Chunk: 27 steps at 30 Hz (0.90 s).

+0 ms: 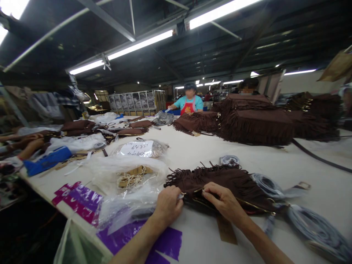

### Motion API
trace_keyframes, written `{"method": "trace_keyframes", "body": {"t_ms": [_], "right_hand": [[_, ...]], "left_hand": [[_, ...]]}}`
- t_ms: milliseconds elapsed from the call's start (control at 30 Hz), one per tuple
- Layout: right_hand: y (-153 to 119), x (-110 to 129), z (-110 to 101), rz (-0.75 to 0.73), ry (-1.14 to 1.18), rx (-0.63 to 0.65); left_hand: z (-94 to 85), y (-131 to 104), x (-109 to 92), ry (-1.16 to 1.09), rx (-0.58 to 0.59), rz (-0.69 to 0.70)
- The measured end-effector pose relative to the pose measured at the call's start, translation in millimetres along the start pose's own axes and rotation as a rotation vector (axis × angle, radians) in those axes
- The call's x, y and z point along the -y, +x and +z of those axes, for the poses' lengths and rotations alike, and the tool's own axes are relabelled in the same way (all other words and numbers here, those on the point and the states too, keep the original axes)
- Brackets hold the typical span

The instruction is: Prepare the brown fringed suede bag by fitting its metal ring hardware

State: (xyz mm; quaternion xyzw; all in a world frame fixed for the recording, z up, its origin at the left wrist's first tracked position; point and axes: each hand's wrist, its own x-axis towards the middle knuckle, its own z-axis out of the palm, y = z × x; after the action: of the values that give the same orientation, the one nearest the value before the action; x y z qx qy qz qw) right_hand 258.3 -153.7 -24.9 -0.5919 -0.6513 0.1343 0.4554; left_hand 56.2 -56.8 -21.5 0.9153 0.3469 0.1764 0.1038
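Observation:
A brown fringed suede bag lies flat on the white table right in front of me. My left hand pinches the bag's left end at the zipper edge. My right hand grips the bag's top opening along the gold zipper. A brown paper tag sticks out from under the bag near my right wrist. Plastic-wrapped straps trail off the bag's right side.
Clear plastic bags of tags and purple sheets lie to my left. Stacks of fringed brown bags fill the far right. A blue tool sits far left. Two people work at the far end; another's arm rests at left.

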Motion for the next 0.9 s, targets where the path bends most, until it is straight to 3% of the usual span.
{"method": "trace_keyframes", "body": {"t_ms": [133,333,600,900], "right_hand": [[1,4,-2,-0.024,0.007,-0.041],[4,29,3,-0.077,0.107,-0.151],[-4,31,33,-0.253,-0.189,0.123],[-4,30,39,-0.154,-0.325,0.073]], "left_hand": [[2.4,-1,3,-0.062,0.025,-0.012],[2.8,-5,5,-0.281,-0.068,0.071],[3.5,-8,5,-0.411,-0.117,0.154],[-3.0,-13,0,-0.269,0.014,0.106]]}}
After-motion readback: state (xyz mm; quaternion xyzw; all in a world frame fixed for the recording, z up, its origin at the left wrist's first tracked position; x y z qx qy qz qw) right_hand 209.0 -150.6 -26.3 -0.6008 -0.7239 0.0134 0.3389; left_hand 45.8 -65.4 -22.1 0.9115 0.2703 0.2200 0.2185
